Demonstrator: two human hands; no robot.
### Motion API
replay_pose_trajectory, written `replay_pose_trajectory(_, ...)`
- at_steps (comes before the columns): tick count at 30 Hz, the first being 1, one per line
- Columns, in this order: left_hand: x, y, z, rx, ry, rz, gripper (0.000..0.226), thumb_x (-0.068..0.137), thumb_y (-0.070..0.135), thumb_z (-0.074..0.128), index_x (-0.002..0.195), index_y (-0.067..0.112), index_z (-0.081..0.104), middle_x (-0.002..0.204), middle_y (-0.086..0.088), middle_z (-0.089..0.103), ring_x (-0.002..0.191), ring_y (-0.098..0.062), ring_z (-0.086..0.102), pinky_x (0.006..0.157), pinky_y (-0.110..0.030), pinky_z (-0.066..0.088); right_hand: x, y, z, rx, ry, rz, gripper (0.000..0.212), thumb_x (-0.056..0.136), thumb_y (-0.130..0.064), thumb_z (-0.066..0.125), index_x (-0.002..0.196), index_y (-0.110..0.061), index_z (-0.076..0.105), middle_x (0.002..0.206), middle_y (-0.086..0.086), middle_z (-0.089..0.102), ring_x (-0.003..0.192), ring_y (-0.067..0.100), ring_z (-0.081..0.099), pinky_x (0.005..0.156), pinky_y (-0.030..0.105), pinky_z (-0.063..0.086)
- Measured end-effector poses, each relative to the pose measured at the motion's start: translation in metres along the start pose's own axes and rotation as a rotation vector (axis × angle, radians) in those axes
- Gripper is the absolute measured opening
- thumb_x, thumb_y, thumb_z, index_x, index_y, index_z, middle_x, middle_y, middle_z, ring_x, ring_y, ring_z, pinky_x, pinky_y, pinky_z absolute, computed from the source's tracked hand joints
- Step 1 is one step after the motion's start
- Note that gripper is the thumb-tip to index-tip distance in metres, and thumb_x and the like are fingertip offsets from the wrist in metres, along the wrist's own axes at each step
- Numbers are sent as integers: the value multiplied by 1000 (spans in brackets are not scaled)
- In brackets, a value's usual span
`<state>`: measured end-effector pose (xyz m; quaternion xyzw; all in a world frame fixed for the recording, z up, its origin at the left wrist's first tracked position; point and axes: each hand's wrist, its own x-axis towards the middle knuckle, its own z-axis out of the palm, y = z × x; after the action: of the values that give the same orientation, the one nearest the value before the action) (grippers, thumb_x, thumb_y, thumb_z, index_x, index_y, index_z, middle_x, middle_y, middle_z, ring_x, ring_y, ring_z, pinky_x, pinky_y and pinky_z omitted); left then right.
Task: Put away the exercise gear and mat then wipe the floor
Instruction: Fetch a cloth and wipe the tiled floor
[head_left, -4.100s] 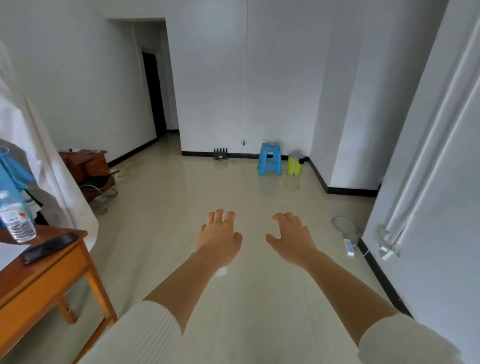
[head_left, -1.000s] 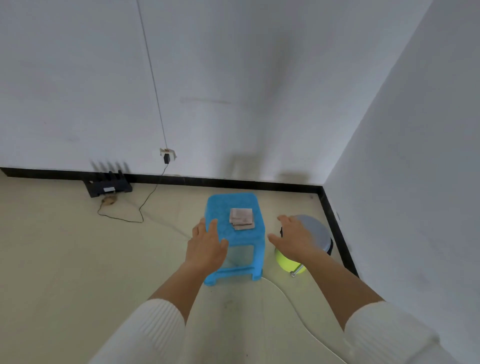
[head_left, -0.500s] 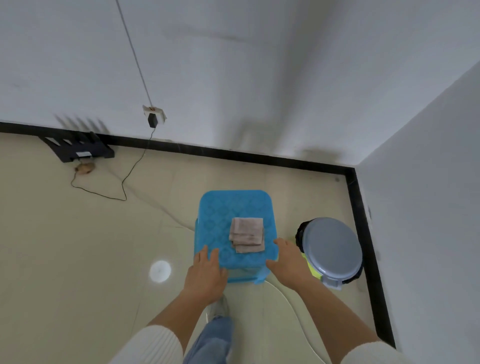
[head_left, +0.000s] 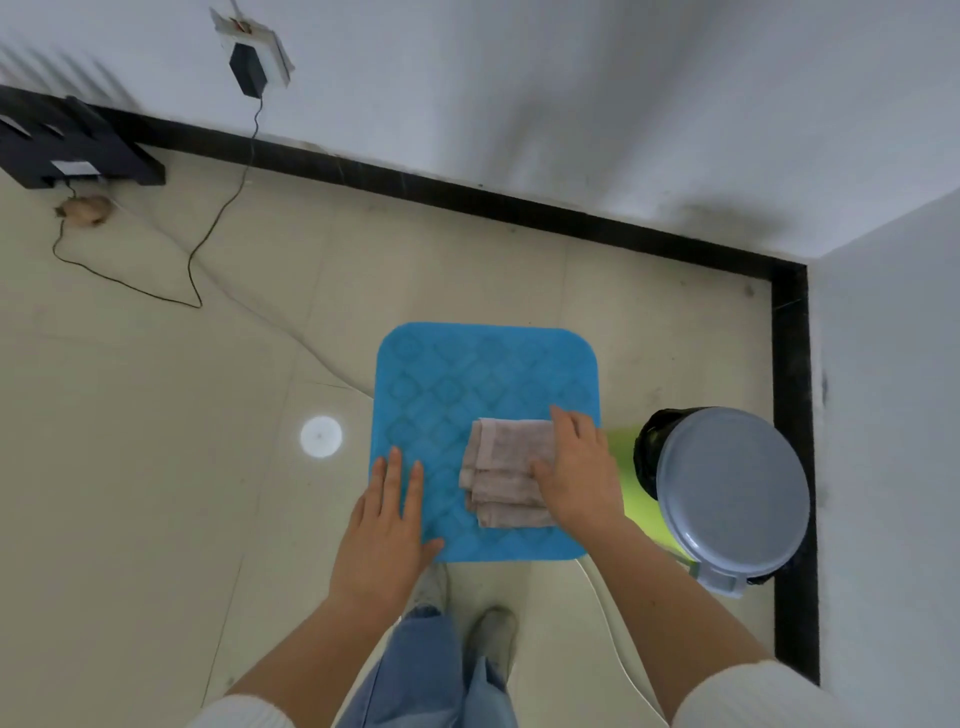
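A folded beige cloth (head_left: 501, 467) lies on the seat of a blue plastic stool (head_left: 447, 384) in the corner of the room. My right hand (head_left: 576, 473) rests on the cloth's right side, thumb on its near part and fingers over its far edge; whether it grips is unclear. My left hand (head_left: 387, 525) lies flat with fingers apart on the stool's front-left edge, holding nothing. No mat or exercise gear is in view.
A lime-green bin with a grey lid (head_left: 727, 493) stands just right of the stool against the black skirting (head_left: 789, 415). A black device (head_left: 67, 150) and its cable (head_left: 208, 234) lie at the far left by the wall. My shoes (head_left: 493, 634) stand below the stool.
I have walked across the room to the stool and now look straight down on it. My right hand has moved from the stool's edge onto the cloth; my left hand reached the seat's front-left.
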<state>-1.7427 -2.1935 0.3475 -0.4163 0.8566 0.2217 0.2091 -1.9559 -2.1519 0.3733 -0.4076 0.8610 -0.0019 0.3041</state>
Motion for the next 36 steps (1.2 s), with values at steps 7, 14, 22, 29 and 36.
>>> replay_pose_trajectory(7, 3, 9, -17, -23, -87, -49, 102, 74, 47, 73, 148, 2, 18, 155, -23, 3, 142, -37, 19, 104, -37, 40, 6, -10, 8, -141, 45, 33, 13, 89, -28, 53, 95, -16, 52, 107, 2, 43, 108, 24, 38, 87, 33, 33)
replay_pose_trajectory(14, -8, 0, -70, -408, -178, -166, 68, 92, 37, 51, 148, 16, 18, 151, -6, 27, 136, -24, 30, 105, -35, 36, -32, -47, -14, 406, -49, 20, 21, 79, -8, 56, 71, -16, 38, 62, -5, 41, 55, 12, 33, 48, 24, 25)
replay_pose_trajectory(22, -127, 0, -112, -608, 125, -406, 55, 95, 29, 43, 146, 19, 25, 149, -3, 32, 133, -20, 34, 103, -30, 32, -122, -102, -52, 315, -166, -209, 28, 85, -10, 47, 110, -23, 44, 82, -2, 59, 63, 12, 55, 49, 23, 37)
replay_pose_trajectory(29, -271, 5, -146, -668, 397, -656, 59, 95, 30, 44, 149, 20, 20, 153, 0, 23, 138, -19, 25, 109, -32, 30, -220, -166, -95, 152, -278, -622, 9, 82, -9, 48, 82, -16, 55, 67, -8, 51, 60, 10, 46, 49, 20, 32)
replay_pose_trajectory(36, -439, -3, -163, -682, 650, -914, 60, 94, 27, 46, 147, 17, 21, 149, -7, 31, 134, -26, 29, 104, -36, 32, -344, -252, -122, 50, -334, -1002, 10, 78, -7, 50, 77, -5, 60, 58, -2, 49, 54, 14, 44, 51, 26, 35)
